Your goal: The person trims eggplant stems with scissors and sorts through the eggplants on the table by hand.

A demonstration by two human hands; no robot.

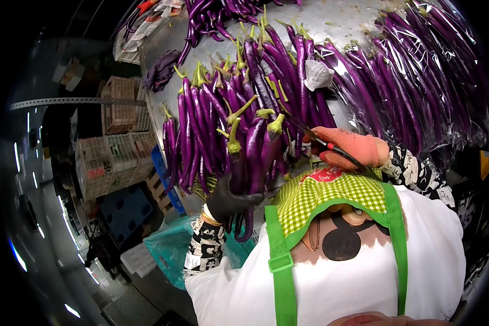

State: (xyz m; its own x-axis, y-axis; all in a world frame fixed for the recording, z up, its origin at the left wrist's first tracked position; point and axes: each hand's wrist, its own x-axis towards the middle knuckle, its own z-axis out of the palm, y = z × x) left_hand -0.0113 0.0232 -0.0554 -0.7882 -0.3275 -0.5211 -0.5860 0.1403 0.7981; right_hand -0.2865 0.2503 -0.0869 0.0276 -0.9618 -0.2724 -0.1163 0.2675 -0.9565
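Note:
My left hand, in a black glove, is wrapped round a small bunch of long purple eggplants, their green stems pointing away from me. In an orange glove, my right hand grips a pair of scissors with red and black handles. The dark blades reach left, close to the stem tops of the held bunch; whether they are apart is hard to make out. Just beyond both hands lies a row of loose eggplants with their stems facing away.
Eggplants in clear plastic bags cover the right side of the metal table. More loose eggplants lie at the back. A crumpled white paper and a dark glove rest on it. Plastic crates stand left; a teal bag hangs below.

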